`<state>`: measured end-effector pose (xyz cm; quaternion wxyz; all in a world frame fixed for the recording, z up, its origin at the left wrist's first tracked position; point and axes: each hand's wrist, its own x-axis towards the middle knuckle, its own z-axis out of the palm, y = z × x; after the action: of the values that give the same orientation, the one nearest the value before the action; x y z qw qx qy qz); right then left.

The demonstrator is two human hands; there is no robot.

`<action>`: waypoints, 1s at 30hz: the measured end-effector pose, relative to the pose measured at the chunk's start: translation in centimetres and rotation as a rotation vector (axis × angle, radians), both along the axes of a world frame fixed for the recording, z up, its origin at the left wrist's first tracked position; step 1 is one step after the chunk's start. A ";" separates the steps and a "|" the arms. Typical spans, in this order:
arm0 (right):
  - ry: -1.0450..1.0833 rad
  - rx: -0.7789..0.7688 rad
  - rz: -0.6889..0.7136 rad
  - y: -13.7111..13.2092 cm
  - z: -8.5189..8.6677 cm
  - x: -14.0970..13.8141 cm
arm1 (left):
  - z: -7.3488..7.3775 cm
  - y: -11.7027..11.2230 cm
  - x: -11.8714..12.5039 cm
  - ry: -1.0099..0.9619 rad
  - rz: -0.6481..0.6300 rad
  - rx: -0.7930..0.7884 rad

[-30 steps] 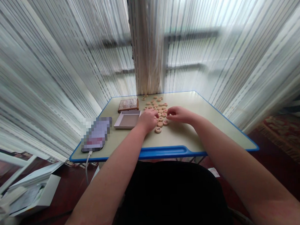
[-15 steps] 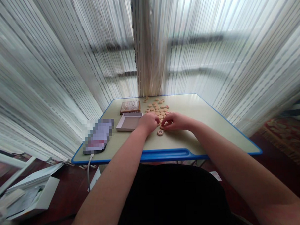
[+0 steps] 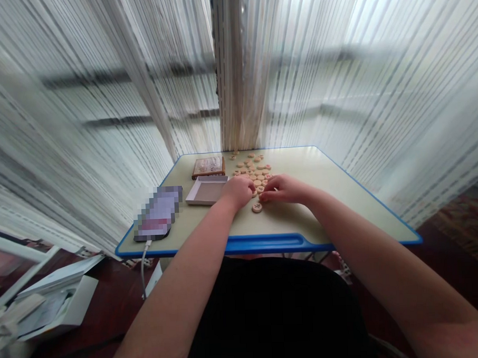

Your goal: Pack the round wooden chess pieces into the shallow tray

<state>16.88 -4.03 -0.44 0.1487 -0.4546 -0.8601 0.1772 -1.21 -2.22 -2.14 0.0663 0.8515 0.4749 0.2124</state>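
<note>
Several round wooden game pieces [image 3: 256, 170] with red or dark marks lie scattered on a beige table with a blue rim [image 3: 265, 243]. My left hand [image 3: 238, 191] rests curled on the near pieces, fingers closed over them. My right hand [image 3: 284, 189] sits beside it, fingertips pinched on a piece at the near edge of the cluster. One piece [image 3: 256, 208] lies alone just in front of both hands. What the left fingers hold is hidden.
An open shallow white box [image 3: 206, 191] lies left of my left hand, with a brown patterned box [image 3: 208, 167] behind it. A phone on a cable [image 3: 158, 213] rests at the table's left edge. Striped curtains surround the table. White boxes [image 3: 50, 303] lie on the floor at left.
My right hand has moved left toward my left hand and closed on the near pieces. The left hand has stayed put. The view has shifted slightly.
</note>
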 end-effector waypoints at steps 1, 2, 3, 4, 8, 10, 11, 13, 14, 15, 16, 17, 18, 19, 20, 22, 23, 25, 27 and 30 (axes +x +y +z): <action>-0.002 0.001 0.001 0.0 0.1 0.0 | 0.0 0.0 0.0 0.003 0.002 -0.003; -0.002 0.005 0.001 0.0 0.1 0.0 | 0.0 0.0 0.0 0.009 0.004 -0.006; -0.001 0.007 0.002 0.0 0.1 0.0 | 0.1 0.0 0.0 0.015 0.005 -0.009; 0.000 0.006 0.003 0.0 0.0 -0.1 | 0.1 0.0 0.0 0.019 0.005 -0.011; 0.009 -0.001 -0.014 -0.1 -0.2 -0.1 | 0.1 -0.1 0.0 0.020 0.001 -0.001; 0.019 0.009 -0.030 0.0 -0.3 -0.1 | 0.1 -0.1 0.0 0.031 0.000 0.008; 0.025 0.016 -0.036 0.0 -0.3 -0.1 | 0.1 -0.2 0.0 0.038 0.000 0.011; 0.033 0.021 -0.044 0.0 -0.4 -0.1 | 0.2 -0.2 0.0 0.052 0.000 0.010; 0.034 0.019 -0.047 0.0 -0.4 -0.1 | 0.2 -0.3 0.0 0.057 0.000 0.007; 0.032 0.016 -0.053 0.1 -0.5 -0.1 | 0.3 -0.3 0.0 0.061 -0.001 0.005; 0.027 0.013 -0.061 0.1 -0.5 -0.2 | 0.3 -0.3 0.0 0.062 0.000 0.004; 0.021 0.011 -0.069 0.1 -0.6 -0.2 | 0.3 -0.3 0.0 0.063 0.000 0.003; 0.013 0.012 -0.076 0.2 -0.6 -0.2 | 0.3 -0.3 0.0 0.061 0.000 0.003; 0.005 0.017 -0.081 0.2 -0.6 -0.3 | 0.3 -0.3 0.0 0.057 0.000 0.003; 0.000 0.027 -0.082 0.2 -0.7 -0.3 | 0.3 -0.3 0.0 0.052 0.000 0.002; -0.007 0.052 -0.083 0.1 -0.7 -0.4 | 0.3 -0.3 0.0 0.044 -0.001 -0.002; -0.009 0.064 -0.084 0.1 -0.7 -0.4 | 0.3 -0.3 0.0 0.041 0.000 -0.005; -0.008 0.086 -0.091 0.1 -0.6 -0.4 | 0.2 -0.3 0.0 0.040 0.003 -0.006; 0.007 0.101 -0.096 0.0 -0.6 -0.4 | 0.2 -0.3 0.0 0.043 0.002 -0.002; 0.048 0.087 -0.064 0.0 -0.6 -0.3 | 0.1 -0.2 -0.1 0.047 -0.011 0.010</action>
<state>16.55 -4.04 -1.01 0.1943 -0.4705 -0.8483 0.1457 -1.27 -2.42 -1.99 0.0519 0.8592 0.4705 0.1945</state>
